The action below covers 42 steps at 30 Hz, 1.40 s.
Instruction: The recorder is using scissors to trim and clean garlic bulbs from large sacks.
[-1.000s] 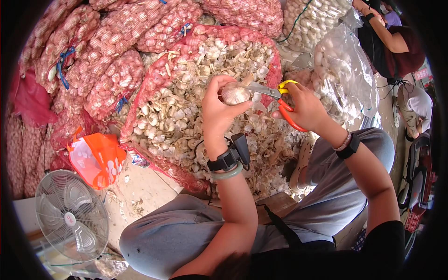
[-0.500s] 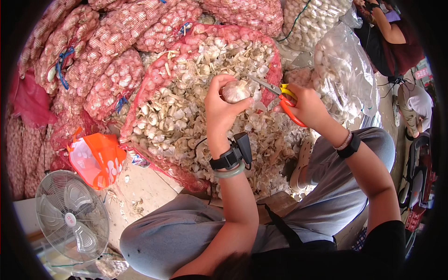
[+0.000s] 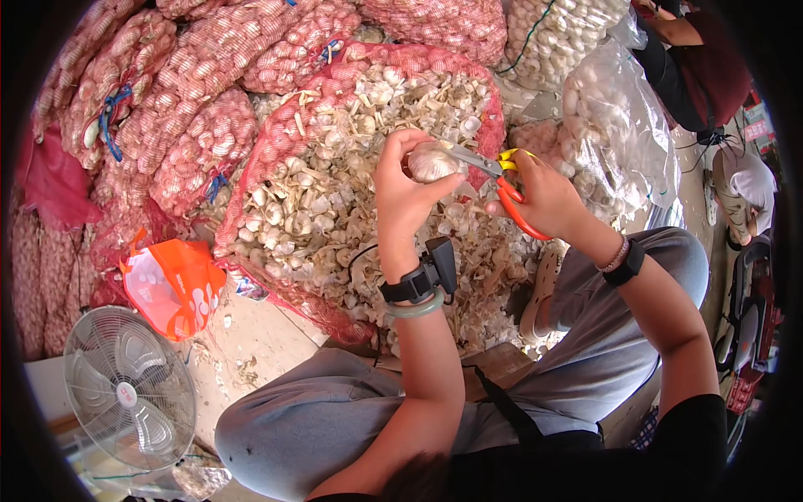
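Observation:
Between the thumb and fingers of my left hand [image 3: 403,191] is a whole garlic bulb [image 3: 430,165], pale with faint purplish streaks. My right hand [image 3: 548,201] grips scissors [image 3: 512,197] with one orange and one yellow handle loop. Their metal blades point left and reach the bulb's upper right side; whether they cut into it I cannot tell. Below both hands spreads a heap of garlic cloves, bulbs and dry skins [image 3: 318,188], lying on an opened red mesh sack [image 3: 272,151].
Full red mesh sacks of garlic [image 3: 209,63] are piled at the far left. A clear plastic bag of bulbs [image 3: 615,125] stands at the right. An orange bag [image 3: 180,284] and a fan [image 3: 127,393] are at the left. Another person [image 3: 711,67] sits at the far right.
My left hand has shifted slightly right with the garlic bulb. The scissor blades now overlap the bulb's edge, where before they were just beside it, and their handles have turned a little.

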Motion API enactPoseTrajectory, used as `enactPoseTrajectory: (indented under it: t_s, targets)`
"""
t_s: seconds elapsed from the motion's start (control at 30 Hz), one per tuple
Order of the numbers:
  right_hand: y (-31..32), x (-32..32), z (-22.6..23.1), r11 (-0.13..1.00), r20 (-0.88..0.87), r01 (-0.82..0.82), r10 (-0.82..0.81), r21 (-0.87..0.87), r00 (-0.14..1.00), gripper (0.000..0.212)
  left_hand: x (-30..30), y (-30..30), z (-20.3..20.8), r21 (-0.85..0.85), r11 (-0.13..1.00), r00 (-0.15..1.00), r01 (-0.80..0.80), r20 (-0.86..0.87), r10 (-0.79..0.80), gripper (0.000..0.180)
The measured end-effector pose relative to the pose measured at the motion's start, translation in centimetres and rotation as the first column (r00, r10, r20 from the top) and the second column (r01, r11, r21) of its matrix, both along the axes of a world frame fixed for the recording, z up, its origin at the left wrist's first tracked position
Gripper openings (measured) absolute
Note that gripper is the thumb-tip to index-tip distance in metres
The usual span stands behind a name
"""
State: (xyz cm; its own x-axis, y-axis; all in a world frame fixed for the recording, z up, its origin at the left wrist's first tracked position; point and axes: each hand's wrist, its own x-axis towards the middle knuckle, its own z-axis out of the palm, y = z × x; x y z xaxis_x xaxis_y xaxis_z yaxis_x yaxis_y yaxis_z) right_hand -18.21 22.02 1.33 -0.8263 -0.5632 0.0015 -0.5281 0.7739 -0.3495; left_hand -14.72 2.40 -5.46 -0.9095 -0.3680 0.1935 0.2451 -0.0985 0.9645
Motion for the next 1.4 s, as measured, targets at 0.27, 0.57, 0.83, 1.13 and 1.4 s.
enactPoseTrajectory:
  t_s: [0.27, 0.57, 0.83, 1.13, 1.4]
  targets:
    - [0.2, -0.1, 0.0, 0.997, 0.004, 0.035, -0.035, 0.068, 0.999, 0.07, 0.0, 0.2, 0.2, -0.057, 0.998, 1.0, 0.01, 0.025, -0.008, 0.056]
    - [0.2, -0.8, 0.0, 0.995, 0.09, 0.08, -0.084, 0.054, 0.992, 0.057, 0.0, 0.0, 0.1, -0.054, 0.998, 0.999, -0.023, 0.024, 0.024, 0.055]
    - [0.4, -0.8, -0.4, 0.993, 0.058, 0.098, -0.102, 0.065, 0.993, 0.064, 0.1, -0.1, -0.4, -0.026, 0.999, 0.999, -0.026, -0.019, 0.026, 0.054]
    - [0.4, -0.5, -0.1, 0.995, -0.013, -0.014, 0.016, 0.099, 1.0, 0.074, 0.0, 0.5, 0.6, -0.046, 0.999, 1.0, -0.005, 0.03, 0.006, 0.054]
    - [1.2, -0.7, -1.2, 0.997, -0.136, -0.05, 0.057, 0.056, 0.989, 0.079, -0.3, 0.7, 0.3, -0.029, 0.999, 1.0, -0.014, 0.01, 0.015, 0.054]
